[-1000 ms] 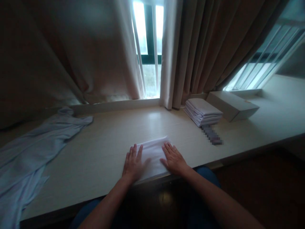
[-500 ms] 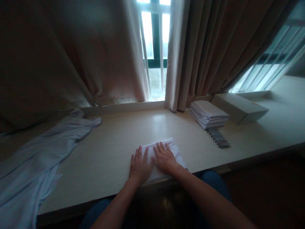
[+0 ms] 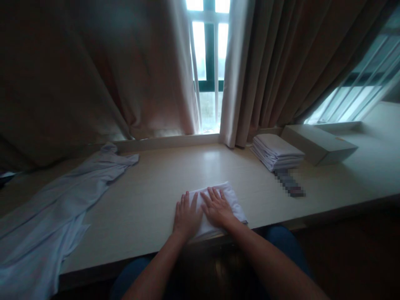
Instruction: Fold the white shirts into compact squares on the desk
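A folded white cloth (image 3: pixel 235 204) lies at the front edge of the pale table (image 3: pixel 150 200), partly covered by both hands. My left hand (image 3: pixel 187 217) rests flat on its left side, fingers stretched forward and holding nothing. Pressed on the cloth's middle is my right hand (image 3: pixel 217 208), also flat with its fingers apart. What kind of cloth it is I cannot make out. To the right stands a stack of folded white cloths (image 3: pixel 278 152). A long heap of loose white cloth (image 3: pixel 62 200) sprawls over the table's left side.
Behind the stack is a white box (image 3: pixel 321 143). A blurred-out dark oblong object (image 3: pixel 290 182) lies in front of the stack. Brown curtains (image 3: pixel 150 75) hang along the back, with a window (image 3: pixel 209 66) between them. The front table edge runs close to my legs.
The view has shifted slightly, so the scene sits a little further right. Both hands stay flat on the folded cloth, with hardly any movement over it.
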`<action>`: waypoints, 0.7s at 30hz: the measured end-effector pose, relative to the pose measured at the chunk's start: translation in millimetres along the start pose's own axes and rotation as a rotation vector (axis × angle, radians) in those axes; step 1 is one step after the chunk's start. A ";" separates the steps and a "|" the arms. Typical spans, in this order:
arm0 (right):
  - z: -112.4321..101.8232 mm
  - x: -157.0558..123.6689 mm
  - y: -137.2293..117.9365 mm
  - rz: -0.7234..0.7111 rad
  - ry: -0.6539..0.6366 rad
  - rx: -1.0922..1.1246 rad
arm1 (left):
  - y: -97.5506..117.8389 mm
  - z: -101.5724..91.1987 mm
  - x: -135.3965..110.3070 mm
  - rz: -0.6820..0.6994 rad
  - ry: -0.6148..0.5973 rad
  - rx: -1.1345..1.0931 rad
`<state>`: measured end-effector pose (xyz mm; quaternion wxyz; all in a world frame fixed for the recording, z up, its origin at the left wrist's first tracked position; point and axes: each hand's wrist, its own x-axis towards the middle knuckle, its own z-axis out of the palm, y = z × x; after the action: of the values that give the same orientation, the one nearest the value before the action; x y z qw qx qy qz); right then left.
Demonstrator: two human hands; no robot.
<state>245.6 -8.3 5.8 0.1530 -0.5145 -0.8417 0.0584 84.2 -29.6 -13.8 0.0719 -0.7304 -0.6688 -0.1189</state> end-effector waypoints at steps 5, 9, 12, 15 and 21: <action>-7.6 -2.8 -2.7 0.014 -0.036 -0.006 | 3.6 -4.4 -12.2 0.129 0.092 0.032; -9.5 -3.9 -4.2 0.025 -0.047 -0.006 | -9.6 2.0 -50.6 0.187 0.115 0.018; -12.1 -6.7 -6.0 0.003 -0.044 -0.013 | -21.5 4.4 -75.0 0.215 0.127 0.010; -16.7 -12.0 -9.4 -0.066 -0.053 -0.032 | -25.5 3.9 -82.3 0.219 0.135 -0.001; -22.1 -39.2 -11.5 -0.237 -0.049 -0.043 | -24.0 6.8 -78.7 0.216 0.158 -0.006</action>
<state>259.5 -49.6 21.9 0.1270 -0.4131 -0.9011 0.0347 54.8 -101.0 -42.9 0.1346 -0.7867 -0.5781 -0.1694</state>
